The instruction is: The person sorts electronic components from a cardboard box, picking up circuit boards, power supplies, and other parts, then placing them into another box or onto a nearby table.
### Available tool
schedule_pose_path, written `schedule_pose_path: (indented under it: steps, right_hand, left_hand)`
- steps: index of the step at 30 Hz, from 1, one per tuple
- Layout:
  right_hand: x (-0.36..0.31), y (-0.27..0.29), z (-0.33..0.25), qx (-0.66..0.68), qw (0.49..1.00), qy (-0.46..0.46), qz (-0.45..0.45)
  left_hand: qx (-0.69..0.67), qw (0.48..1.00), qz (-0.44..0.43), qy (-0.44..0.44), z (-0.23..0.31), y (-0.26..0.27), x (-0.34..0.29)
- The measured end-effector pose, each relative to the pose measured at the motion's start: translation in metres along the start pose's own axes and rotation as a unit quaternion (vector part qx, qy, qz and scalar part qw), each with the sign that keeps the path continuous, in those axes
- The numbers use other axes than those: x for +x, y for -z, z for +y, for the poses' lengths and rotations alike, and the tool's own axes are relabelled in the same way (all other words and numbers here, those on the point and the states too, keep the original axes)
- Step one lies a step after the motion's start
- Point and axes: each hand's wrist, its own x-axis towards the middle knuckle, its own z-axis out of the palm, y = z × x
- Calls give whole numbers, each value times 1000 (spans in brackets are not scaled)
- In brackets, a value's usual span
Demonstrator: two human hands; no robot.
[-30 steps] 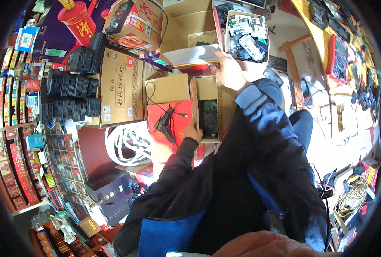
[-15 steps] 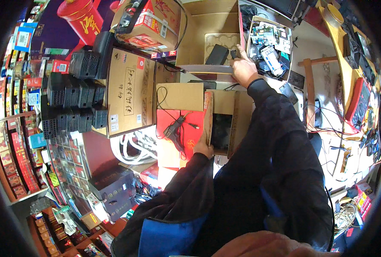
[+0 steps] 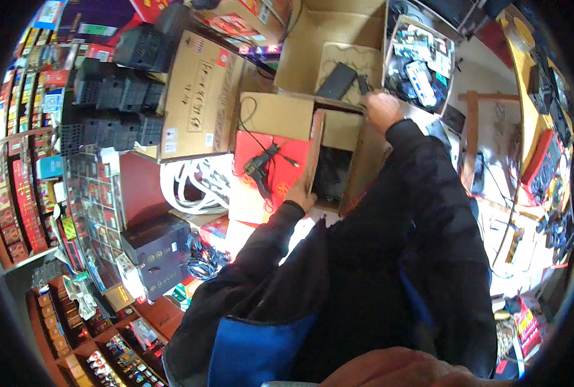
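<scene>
Fig. Two open cartons, far and near, with a hand at each. The large carton [image 3: 338,26] stands at the far side; the right hand [image 3: 383,111] is at its near right corner, fingers curled (whether they pinch the rim or merely rest there cannot be told). A pull here could tip that carton toward the person. The small carton [image 3: 367,155] lies nearer, its flaps raised; the left hand [image 3: 301,195] appears to pinch the near end of its left flap. Strain on that flap alone could tear or bend the cardboard. To the right of the large carton, heaped circuit boards [image 3: 420,77] might spill if its wall is pushed sideways. Dark contents [image 3: 332,171] sit inside the small carton and could slide should it tilt. On the red panel [image 3: 290,177] to the left, a black corded tool [image 3: 260,169] may slip if the panel shifts or its cord snags. A dark block [image 3: 338,82], loose inside the large carton, could slide likewise.
</scene>
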Motion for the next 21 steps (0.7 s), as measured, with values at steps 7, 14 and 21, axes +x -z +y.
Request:
schedule_pose_path:
  steps: [7,14,21]
  right_hand:
    - [7,-5,-5,-42,995,-36,-85]
    - [7,-7,-2,-28,998,5,-53]
    - [1,9,-2,10,996,-36,-78]
  left_hand:
    - [-61,989,-85,-101,122,182,55]
    - [84,963,39,-253,218,186,274]
    - [316,938,-103,-100,184,85,464]
